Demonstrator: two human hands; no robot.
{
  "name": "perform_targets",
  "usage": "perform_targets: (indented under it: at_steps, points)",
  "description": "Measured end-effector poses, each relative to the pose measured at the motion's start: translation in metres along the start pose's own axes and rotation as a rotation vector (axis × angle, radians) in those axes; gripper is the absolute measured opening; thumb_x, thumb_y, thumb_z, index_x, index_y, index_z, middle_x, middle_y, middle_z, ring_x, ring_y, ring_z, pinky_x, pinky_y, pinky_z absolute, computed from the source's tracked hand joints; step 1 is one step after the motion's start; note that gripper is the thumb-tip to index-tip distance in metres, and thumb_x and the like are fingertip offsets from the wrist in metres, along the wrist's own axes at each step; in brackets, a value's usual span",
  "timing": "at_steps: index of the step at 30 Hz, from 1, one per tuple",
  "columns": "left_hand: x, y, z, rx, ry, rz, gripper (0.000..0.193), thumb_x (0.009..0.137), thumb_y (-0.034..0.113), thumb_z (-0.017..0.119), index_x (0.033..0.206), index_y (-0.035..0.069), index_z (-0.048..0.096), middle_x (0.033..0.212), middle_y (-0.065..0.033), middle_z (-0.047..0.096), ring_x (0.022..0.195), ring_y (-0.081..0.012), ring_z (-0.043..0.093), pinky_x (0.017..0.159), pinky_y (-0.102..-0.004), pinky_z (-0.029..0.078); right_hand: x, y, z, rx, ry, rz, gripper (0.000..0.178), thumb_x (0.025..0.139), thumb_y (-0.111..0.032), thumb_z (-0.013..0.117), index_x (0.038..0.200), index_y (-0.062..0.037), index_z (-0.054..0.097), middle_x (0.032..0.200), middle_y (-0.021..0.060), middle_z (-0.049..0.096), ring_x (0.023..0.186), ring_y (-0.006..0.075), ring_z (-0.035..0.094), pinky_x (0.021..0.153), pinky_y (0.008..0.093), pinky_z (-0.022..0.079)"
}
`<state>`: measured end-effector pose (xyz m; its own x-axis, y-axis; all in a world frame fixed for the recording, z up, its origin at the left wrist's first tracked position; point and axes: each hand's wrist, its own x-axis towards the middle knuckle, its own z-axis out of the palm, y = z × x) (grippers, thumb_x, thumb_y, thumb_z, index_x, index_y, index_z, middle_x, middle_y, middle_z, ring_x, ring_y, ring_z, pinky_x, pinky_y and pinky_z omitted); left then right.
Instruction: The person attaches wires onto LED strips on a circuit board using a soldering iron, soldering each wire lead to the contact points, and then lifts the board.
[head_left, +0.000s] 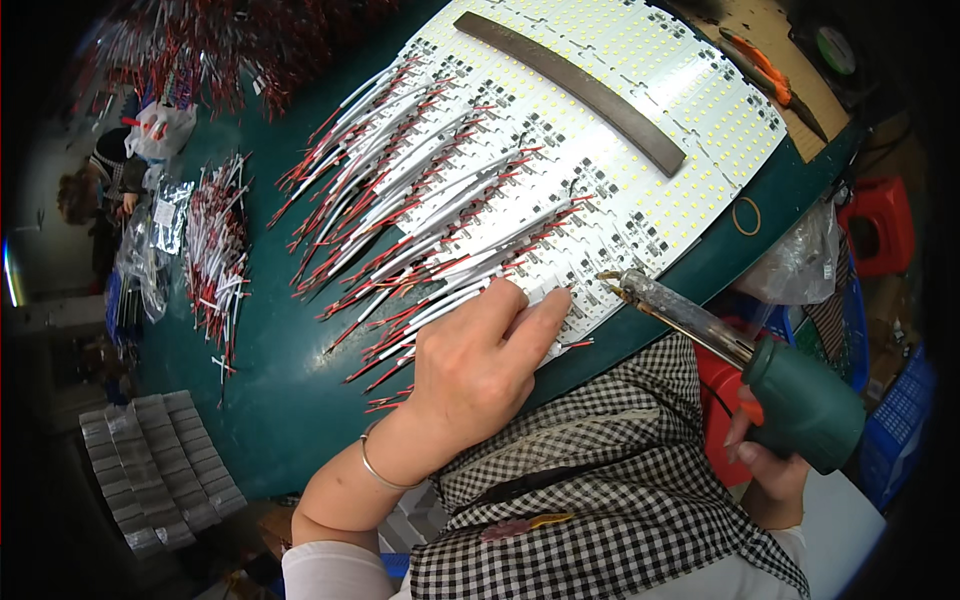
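two hands over the green tabletop (290,420): left hand (480,360) curled low at the near edge of the circuit board (705,135), cannot tell the exact hold; right hand (770,470) gripping the soldering gun (805,405). likely risk: burnt left fingers, from one slip with the tip (612,282) so near. could also scorch the crowded wires (405,200) or misplace a joint through a shaky wrist.

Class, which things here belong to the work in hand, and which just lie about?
Belonging:
- green soldering gun in the right hand
- white circuit boards
- red and white wires on them

Apparently lying about:
- rubber band
- orange-handled tool
- red stool
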<state>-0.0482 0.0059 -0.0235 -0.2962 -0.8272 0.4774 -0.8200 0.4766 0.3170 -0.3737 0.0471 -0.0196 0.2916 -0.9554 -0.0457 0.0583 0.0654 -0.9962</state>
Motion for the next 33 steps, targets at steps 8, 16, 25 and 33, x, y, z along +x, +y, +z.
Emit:
perform_targets:
  at_steps: [8, 16, 25, 33]
  points:
    - [0.000, 0.000, 0.000, -0.066, -0.022, -0.036, 0.043, 0.065, -0.006, 0.062, 0.106, 0.004, 0.067, 0.073, -0.0061, 0.052, 0.051, -0.0186, 0.053, 0.042, -0.0322, 0.042, 0.009, 0.000, -0.004, -0.202, -0.169, -0.069, 0.060, 0.075, -0.005, 0.074, 0.126, 0.0119, 0.049, 0.112, 0.0207, 0.060, 0.069, 0.0210, 0.062, 0.058, 0.0282, 0.053]
    - [-0.001, 0.001, 0.000, -0.083, -0.022, -0.042, 0.044, 0.063, -0.007, 0.062, 0.106, 0.004, 0.067, 0.074, -0.0066, 0.053, 0.052, -0.0185, 0.055, 0.042, -0.0318, 0.044, 0.024, -0.014, 0.025, -0.191, 0.021, 0.055, 0.032, 0.077, -0.006, 0.071, 0.105, 0.0043, 0.061, 0.080, 0.0096, 0.067, 0.071, 0.0166, 0.066, 0.065, 0.0289, 0.055]
    - [-0.002, 0.002, 0.000, -0.089, -0.024, -0.056, 0.054, 0.056, -0.015, 0.061, 0.107, 0.003, 0.068, 0.074, -0.0072, 0.057, 0.054, -0.0184, 0.055, 0.044, -0.0302, 0.043, 0.020, 0.001, 0.013, -0.176, -0.052, 0.015, 0.046, 0.078, -0.015, 0.074, 0.115, 0.0058, 0.056, 0.088, 0.0112, 0.067, 0.069, 0.0168, 0.066, 0.059, 0.0265, 0.055]
    - [-0.002, 0.002, -0.001, -0.080, -0.033, -0.052, 0.055, 0.056, -0.014, 0.061, 0.108, 0.003, 0.068, 0.075, -0.0071, 0.057, 0.054, -0.0186, 0.055, 0.044, -0.0305, 0.043, 0.016, -0.002, 0.015, 0.074, 0.105, -0.012, 0.061, 0.074, -0.009, 0.074, 0.122, 0.0157, 0.047, 0.104, 0.0207, 0.061, 0.058, 0.0183, 0.060, 0.047, 0.0246, 0.051]
